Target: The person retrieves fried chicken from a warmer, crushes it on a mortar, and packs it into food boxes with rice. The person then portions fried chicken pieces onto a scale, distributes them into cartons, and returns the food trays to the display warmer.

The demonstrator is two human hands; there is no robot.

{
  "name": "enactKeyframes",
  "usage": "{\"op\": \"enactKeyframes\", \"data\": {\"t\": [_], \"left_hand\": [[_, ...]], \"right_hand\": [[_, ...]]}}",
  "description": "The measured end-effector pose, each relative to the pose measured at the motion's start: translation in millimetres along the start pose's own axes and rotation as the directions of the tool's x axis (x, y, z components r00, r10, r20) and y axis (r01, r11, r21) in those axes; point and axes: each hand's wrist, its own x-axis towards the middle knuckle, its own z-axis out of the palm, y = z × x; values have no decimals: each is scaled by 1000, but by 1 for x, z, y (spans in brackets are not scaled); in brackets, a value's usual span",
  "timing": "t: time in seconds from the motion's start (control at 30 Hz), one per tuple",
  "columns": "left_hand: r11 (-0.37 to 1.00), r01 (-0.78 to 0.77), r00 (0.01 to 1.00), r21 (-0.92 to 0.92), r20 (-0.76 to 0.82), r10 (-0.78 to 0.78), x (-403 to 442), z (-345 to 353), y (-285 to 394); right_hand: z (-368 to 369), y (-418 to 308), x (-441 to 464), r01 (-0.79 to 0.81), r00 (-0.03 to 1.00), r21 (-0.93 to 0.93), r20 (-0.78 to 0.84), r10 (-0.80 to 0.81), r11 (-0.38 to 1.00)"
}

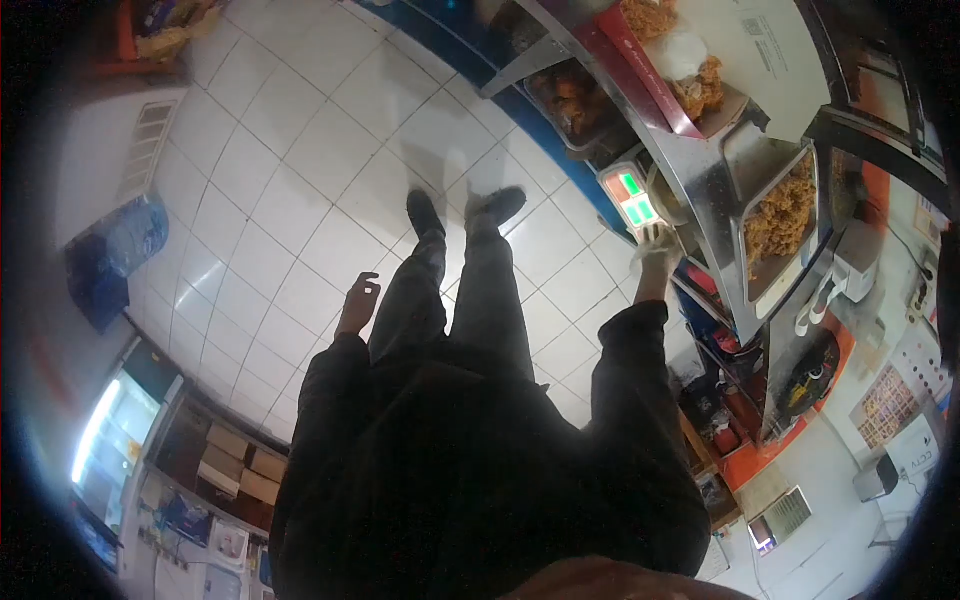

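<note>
My left hand (361, 298) hangs beside my left leg over the tiled floor, its fingers loosely bent and a little apart, with nothing in it. My right hand (653, 243) seems to have a thin, clear plastic glove on. Its fingers are stretched out at the lower edge of a white device with lit green displays (638, 211), which looks like a digital scale. Whether the fingertips press on it is too small to tell. Just beyond that hand, a metal tray of fried, crumbed food (782, 222) sits on the steel counter (690, 165).
A red and white box (655, 75) with fried pieces rests on the counter above the scale. Darker food lies in a tray (570, 95) nearby. White tiles (300, 150) cover the floor. On the left stand a blue water jug (135, 235) and a white crate-like unit (145, 150).
</note>
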Motion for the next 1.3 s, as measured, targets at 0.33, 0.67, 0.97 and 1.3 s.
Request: {"op": "enactKeyframes", "data": {"t": [0.33,0.67,0.97,1.3], "left_hand": [[999,47,996,-3,71,-47,2,-2,10],[998,-57,998,-23,1,57,14,0,17],[998,-47,997,31,67,45,13,23,-21],[998,-54,998,15,20,54,17,10,-4]], "right_hand": [[304,-87,14,-248,736,-667,341,-584,-702],[224,-209,114,32,982,13,-186,29,-999],[200,-200,106,-204,975,-294,29,-222,-934],[179,-250,85,-260,828,-960,-168,-535,-100]]}}
